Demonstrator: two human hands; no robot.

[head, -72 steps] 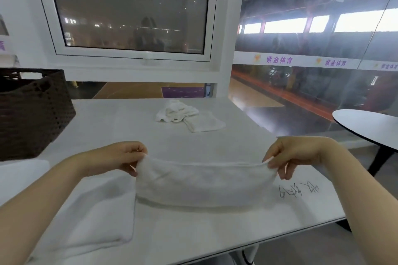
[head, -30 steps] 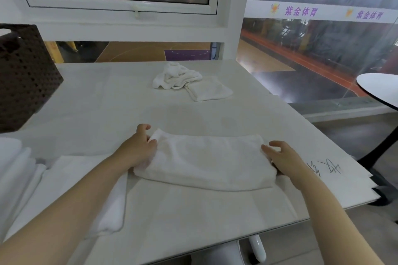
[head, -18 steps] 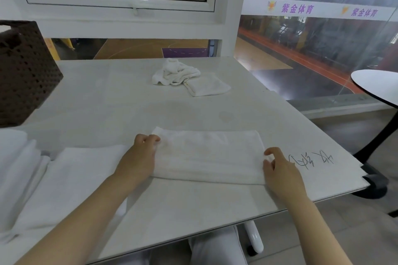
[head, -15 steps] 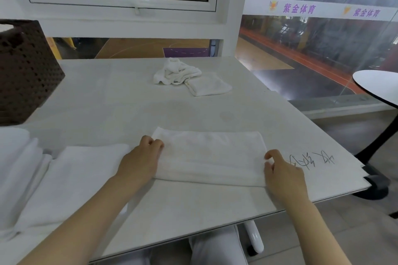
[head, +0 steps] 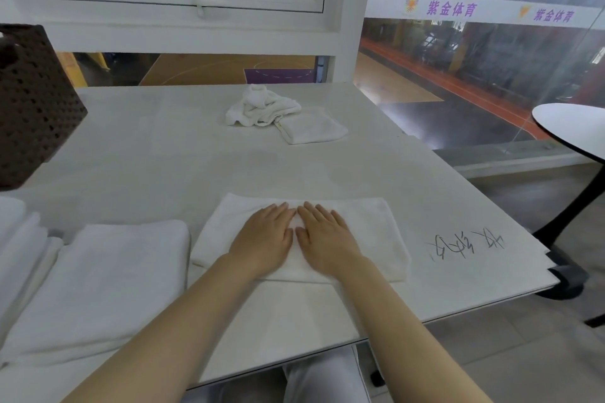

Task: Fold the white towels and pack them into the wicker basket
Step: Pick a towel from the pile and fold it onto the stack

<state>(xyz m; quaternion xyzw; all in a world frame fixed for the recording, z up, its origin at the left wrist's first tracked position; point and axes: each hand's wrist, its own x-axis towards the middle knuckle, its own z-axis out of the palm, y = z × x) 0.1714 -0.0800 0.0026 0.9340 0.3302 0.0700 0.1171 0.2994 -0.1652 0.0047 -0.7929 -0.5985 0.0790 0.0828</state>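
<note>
- A white band (head: 484,10) runs along the glass wall at upper right and carries purple characters — 紫金体育 (head: 451,9) — with a small orange-yellow emblem (head: 412,5) just to their left.
- Farther right on the same band the same four characters, 紫金体育 (head: 554,15), stand again beside a second emblem (head: 523,11).
- The counter (head: 163,157) bears a dark handwritten scrawl (head: 466,244) near its right edge, seen upside down — the characters cannot be made out.

Under the left hand (head: 265,239) lies soft, matt terry-cloth towel (head: 373,239); the tabletop (head: 163,160) beyond it looks smooth, faintly glossy stone; far left, the basket (head: 32,108) is rough dark woven wicker
</note>
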